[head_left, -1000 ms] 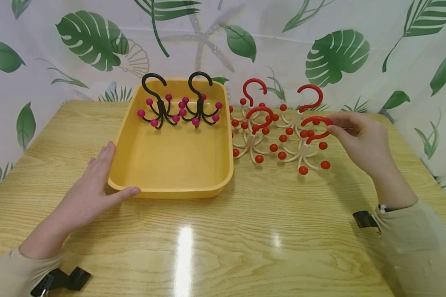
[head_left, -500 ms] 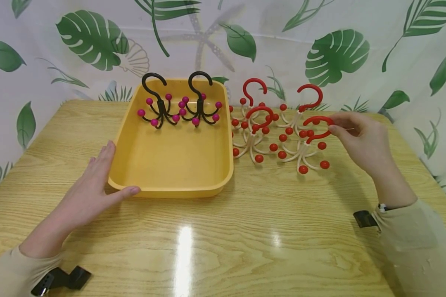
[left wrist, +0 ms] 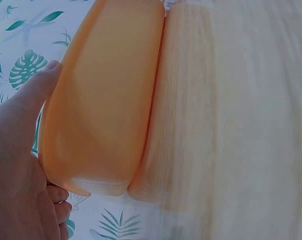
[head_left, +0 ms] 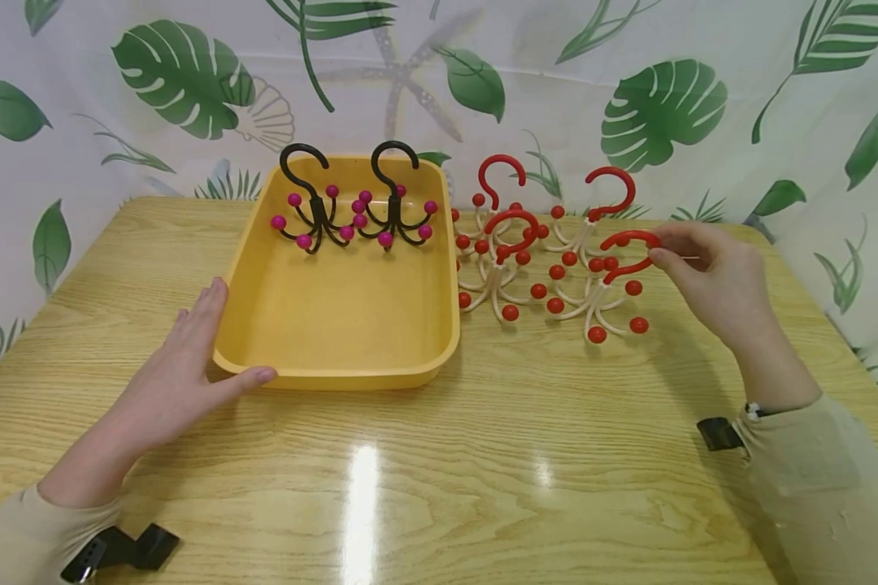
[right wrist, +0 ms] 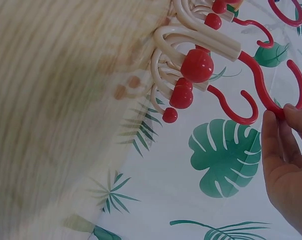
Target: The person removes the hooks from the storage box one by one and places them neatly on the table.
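My right hand (head_left: pixel 717 276) pinches the red hook of a cream, red-balled octopus hook hanger (head_left: pixel 598 307) between thumb and fingertips; its arms spread below the hook. In the right wrist view the pinched hook (right wrist: pixel 262 82) curves up past the fingertips. At the left, my left hand (head_left: pixel 168 366) rests against the near left corner of a yellow tray (head_left: pixel 336 376), thumb along the front rim and fingers straight along the left side. Two black hook hangers (head_left: pixel 318 213) with pink balls stand at the tray's far end.
Several more red-and-cream hook hangers (head_left: pixel 496 280) crowd together beside the tray's right wall, one of them (head_left: pixel 581 236) behind the pinched one. All of this is on a wood-grain table (head_left: pixel 483 471). A leaf-print cloth (head_left: pixel 527 49) hangs along the back edge.
The pinched red hook has tipped slightly to the right with my right hand. My left hand and the tray look the same as before.
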Tool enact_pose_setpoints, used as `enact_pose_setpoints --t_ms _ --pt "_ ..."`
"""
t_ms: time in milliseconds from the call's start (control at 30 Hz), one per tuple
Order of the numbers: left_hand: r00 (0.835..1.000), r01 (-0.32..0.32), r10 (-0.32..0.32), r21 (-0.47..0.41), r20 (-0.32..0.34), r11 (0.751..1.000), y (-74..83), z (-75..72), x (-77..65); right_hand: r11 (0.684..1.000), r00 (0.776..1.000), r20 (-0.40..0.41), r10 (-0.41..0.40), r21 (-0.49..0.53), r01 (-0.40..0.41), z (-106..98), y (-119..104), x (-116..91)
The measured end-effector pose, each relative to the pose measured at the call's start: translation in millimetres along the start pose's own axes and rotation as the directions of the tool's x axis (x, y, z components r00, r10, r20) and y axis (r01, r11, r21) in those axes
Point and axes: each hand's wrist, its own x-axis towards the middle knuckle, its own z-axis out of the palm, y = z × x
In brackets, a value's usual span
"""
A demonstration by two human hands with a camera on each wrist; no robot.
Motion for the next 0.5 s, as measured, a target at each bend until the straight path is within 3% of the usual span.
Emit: enact_pose_setpoints --t_ms 500 --pt "1.000 -0.012 0.012 -0.004 0.005 1.000 -0.1 -0.5 -0.4 0.999 0.998 0.052 0.041 -0.023 -0.040 -3.0 -1.0 0.3"
